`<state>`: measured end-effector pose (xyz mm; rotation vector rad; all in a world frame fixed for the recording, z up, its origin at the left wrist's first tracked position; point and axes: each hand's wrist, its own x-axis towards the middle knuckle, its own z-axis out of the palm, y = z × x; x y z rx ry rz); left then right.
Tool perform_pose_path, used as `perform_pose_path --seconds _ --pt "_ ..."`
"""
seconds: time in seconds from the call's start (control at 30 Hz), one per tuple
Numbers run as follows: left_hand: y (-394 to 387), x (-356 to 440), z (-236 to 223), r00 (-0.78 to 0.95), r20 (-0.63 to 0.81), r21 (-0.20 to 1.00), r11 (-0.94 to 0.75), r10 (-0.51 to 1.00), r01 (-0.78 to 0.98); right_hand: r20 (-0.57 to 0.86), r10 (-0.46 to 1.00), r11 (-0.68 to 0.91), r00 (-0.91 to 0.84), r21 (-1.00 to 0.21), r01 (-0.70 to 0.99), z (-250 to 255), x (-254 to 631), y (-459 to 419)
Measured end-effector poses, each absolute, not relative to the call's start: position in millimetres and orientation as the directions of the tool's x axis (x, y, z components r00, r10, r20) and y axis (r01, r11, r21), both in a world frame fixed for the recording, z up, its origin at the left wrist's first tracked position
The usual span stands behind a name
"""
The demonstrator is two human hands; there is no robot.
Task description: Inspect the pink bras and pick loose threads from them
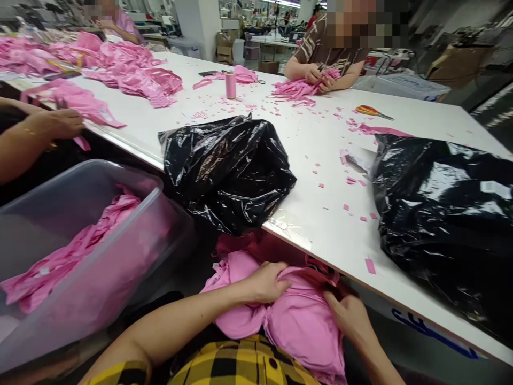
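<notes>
Pink bras lie in a heap on my lap, just under the table's near edge. My left hand (269, 283) has its fingers curled over the upper edge of a pink bra (298, 315) with rounded cups. At the same bra's right side, my right hand (348, 314) grips the fabric between thumb and fingers; part of its fingertips is hidden by cloth. Beyond my hands, a crumpled black plastic bag (224, 171) hangs over the table edge. To the left, a translucent plastic bin (92, 262) holds more pink garments (92, 235).
A full black bag (444, 214) stands on the white table (332, 246) at right. Pink scraps, orange-handled scissors (372, 112) and a pink thread spool (230, 85) lie farther back. Across the table a person (332, 59) handles pink straps; at left, another person's hand (56, 123) holds pink fabric.
</notes>
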<state>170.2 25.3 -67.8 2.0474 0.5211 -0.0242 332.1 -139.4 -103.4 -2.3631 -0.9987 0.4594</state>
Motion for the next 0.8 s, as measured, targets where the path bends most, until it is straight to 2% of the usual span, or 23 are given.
perform_pose_path --seconds 0.1,0.13,0.2,0.27,0.33,0.37,0.43,0.5,0.57,0.63,0.7,0.73,0.8 --pt "35 155 -58 0.958 -0.176 0.697 -0.658 0.226 0.283 -0.146 0.764 -0.612 0.628 -0.472 0.635 -99 340 -146" --pt "38 150 -57 0.966 -0.168 0.633 -0.729 0.197 0.259 -0.103 0.777 -0.597 0.621 -0.431 0.676 -93 341 -148" --pt "42 140 -59 0.978 -0.145 0.517 -0.831 0.151 0.205 0.097 0.808 -0.515 0.581 -0.363 0.776 -76 338 -150" --pt "44 134 -63 0.988 -0.117 0.46 -0.876 0.102 0.145 0.331 0.837 -0.327 0.436 -0.336 0.883 -58 329 -147" --pt "45 132 -66 0.994 -0.089 0.458 -0.884 0.059 0.094 0.424 0.88 -0.062 0.214 -0.344 0.937 -45 318 -136" --pt "45 132 -67 0.996 -0.079 0.469 -0.881 0.036 0.068 0.422 0.898 0.03 0.122 -0.335 0.942 -42 313 -129" --pt "47 132 -65 0.998 -0.065 0.502 -0.865 -0.021 0.015 0.325 0.944 0.036 0.056 -0.272 0.962 -44 308 -113" --pt "52 129 -62 0.997 -0.061 0.538 -0.843 -0.056 -0.014 0.092 0.986 -0.115 0.136 -0.201 0.973 -52 307 -100" --pt "55 123 -61 0.998 -0.061 0.546 -0.838 -0.031 0.007 -0.144 0.96 -0.262 0.241 -0.151 0.953 -60 309 -92" --pt "57 115 -62 0.998 -0.054 0.525 -0.849 0.036 0.059 -0.252 0.925 -0.323 0.283 -0.137 0.936 -65 311 -90" --pt "56 107 -67 0.995 -0.039 0.502 -0.859 0.093 0.1 -0.218 0.938 -0.302 0.271 -0.121 0.946 -67 312 -92" --pt "55 103 -70 0.993 -0.031 0.493 -0.862 0.118 0.117 -0.154 0.955 -0.27 0.253 -0.101 0.958 -66 312 -94" --pt "55 99 -75 0.986 -0.027 0.468 -0.869 0.167 0.16 0.061 0.983 -0.17 0.173 -0.055 0.984 -62 311 -100"
